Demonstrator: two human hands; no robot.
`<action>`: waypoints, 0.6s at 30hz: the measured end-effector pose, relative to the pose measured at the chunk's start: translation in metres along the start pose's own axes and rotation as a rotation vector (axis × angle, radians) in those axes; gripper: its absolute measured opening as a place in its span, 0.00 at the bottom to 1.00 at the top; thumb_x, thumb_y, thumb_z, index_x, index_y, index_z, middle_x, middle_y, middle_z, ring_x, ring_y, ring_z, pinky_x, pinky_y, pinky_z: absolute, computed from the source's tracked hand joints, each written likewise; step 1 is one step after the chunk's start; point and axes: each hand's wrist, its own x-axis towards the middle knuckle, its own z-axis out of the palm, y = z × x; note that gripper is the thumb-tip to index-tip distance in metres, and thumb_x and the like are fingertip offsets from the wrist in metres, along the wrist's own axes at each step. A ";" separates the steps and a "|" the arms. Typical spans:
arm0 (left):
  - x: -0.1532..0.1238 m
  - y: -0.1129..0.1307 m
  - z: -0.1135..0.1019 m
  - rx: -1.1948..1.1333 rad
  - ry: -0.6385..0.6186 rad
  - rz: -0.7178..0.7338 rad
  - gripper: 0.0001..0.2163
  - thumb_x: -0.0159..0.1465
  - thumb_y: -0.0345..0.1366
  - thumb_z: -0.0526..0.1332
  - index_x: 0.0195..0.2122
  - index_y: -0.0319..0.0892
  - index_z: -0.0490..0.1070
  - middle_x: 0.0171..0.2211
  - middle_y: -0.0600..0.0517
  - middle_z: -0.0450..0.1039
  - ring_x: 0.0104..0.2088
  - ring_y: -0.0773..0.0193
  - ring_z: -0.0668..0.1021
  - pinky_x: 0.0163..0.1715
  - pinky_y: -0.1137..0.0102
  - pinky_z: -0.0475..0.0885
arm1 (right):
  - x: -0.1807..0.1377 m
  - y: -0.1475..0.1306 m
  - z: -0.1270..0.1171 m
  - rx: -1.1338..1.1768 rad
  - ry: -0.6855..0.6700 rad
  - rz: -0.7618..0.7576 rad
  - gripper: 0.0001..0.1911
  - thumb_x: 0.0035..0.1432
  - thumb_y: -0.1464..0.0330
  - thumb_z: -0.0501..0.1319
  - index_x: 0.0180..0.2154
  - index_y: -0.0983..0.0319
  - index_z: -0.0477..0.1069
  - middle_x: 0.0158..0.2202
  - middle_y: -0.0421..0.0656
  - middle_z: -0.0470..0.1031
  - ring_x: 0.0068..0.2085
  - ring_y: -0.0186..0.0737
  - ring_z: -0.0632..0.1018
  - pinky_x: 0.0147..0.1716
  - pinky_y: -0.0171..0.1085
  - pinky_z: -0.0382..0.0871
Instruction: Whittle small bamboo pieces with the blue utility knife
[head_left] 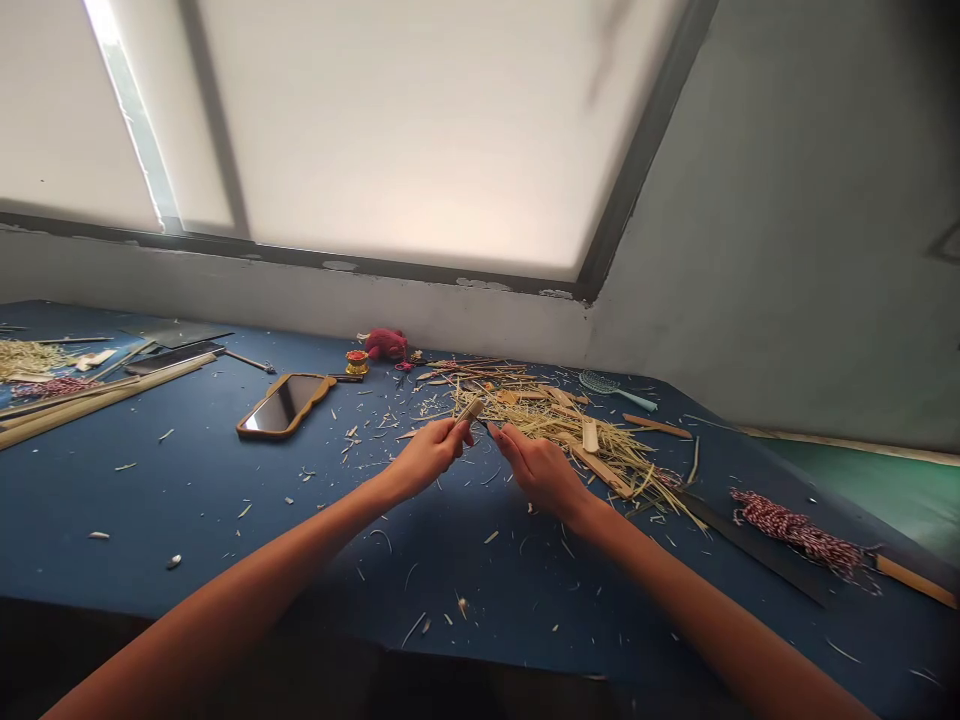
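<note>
My left hand point(431, 458) is closed around a short pale bamboo piece point(471, 409), whose end sticks up past the thumb. Close beside it, my right hand point(541, 472) grips a small knife point(482, 424). Only a bit of its dark blade shows, angled toward the bamboo; the handle is hidden in the fist. Whether blade and bamboo touch, I cannot tell. Just beyond my hands lies a loose heap of thin bamboo shavings point(626, 450), with flat bamboo pieces point(590, 436) among them.
On the blue table point(195, 510) lie a wood-framed mirror point(286, 405), a red plush-like item point(386, 344), a small gold-and-red pot point(357, 362) and a pale green hairbrush point(637, 400). Red-and-white cord point(799, 530) and a long dark blade point(757, 552) lie right; long bamboo strips point(112, 398) left.
</note>
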 end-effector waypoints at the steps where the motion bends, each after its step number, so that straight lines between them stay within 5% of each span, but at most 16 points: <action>1: 0.000 0.000 0.000 0.028 0.010 0.001 0.22 0.64 0.54 0.47 0.32 0.39 0.67 0.20 0.57 0.55 0.20 0.71 0.58 0.20 0.75 0.54 | 0.000 0.000 0.000 -0.008 -0.002 -0.002 0.24 0.67 0.53 0.36 0.30 0.59 0.59 0.18 0.35 0.61 0.19 0.33 0.65 0.22 0.33 0.46; 11: -0.001 0.009 -0.007 0.132 0.078 0.023 0.20 0.66 0.51 0.45 0.29 0.40 0.64 0.22 0.55 0.60 0.22 0.69 0.61 0.23 0.74 0.56 | -0.003 0.007 0.001 -0.033 0.000 0.006 0.24 0.67 0.53 0.37 0.31 0.59 0.60 0.18 0.36 0.61 0.20 0.34 0.65 0.23 0.33 0.46; 18: -0.006 0.011 -0.010 0.555 0.099 0.073 0.15 0.68 0.41 0.46 0.32 0.41 0.67 0.23 0.52 0.66 0.24 0.66 0.65 0.27 0.71 0.55 | -0.002 0.001 0.005 -0.035 -0.043 0.028 0.26 0.67 0.52 0.36 0.31 0.59 0.62 0.18 0.36 0.62 0.19 0.34 0.65 0.22 0.33 0.47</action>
